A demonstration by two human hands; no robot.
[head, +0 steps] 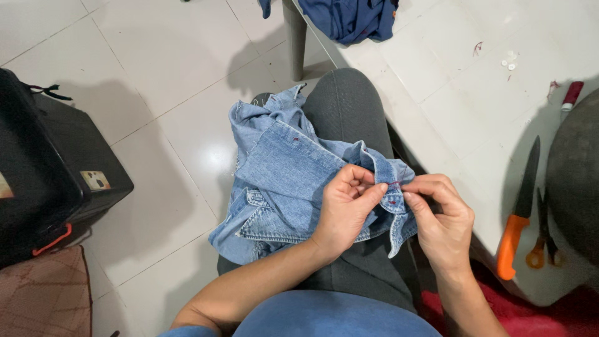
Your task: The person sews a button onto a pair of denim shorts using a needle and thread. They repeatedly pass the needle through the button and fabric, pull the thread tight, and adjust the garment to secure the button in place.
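Nearest the camera, the person's blue-clad torso fills six o'clock, with both forearms running up toward the middle of the view. The left hand (346, 206) is closed in a pinch on the edge of a light-blue denim garment (281, 181), thumb and forefinger pressing the folded band flat. Just beside it, at three o'clock from it, the right hand (440, 218) is also narrowed to a pinch, fingertips meeting on the same band where a red thread (394, 183) shows; whether a needle sits between those fingers is too small to tell. The denim lies draped over the person's lap on dark grey trousers (349, 112), spilling toward nine o'clock, with small red stitch marks dotted on it.

By the look of it, hand-stitching on the band is under way, mid-stitch. The next move likely calls for a steady draw of the thread while the left hand keeps the fold from slipping.

Farther out at three o'clock, on the white surface (449, 106), lie an orange-handled knife (521, 212) and orange-handled scissors (543, 240), close together. Beyond them, toward one o'clock, a dark red thread spool (571, 95) and a few white buttons (510, 60) rest well apart. At twelve o'clock a dark blue cloth (349, 19) hangs off the surface edge. At nine o'clock a black case (43, 168) stands on the tiled floor (156, 56).
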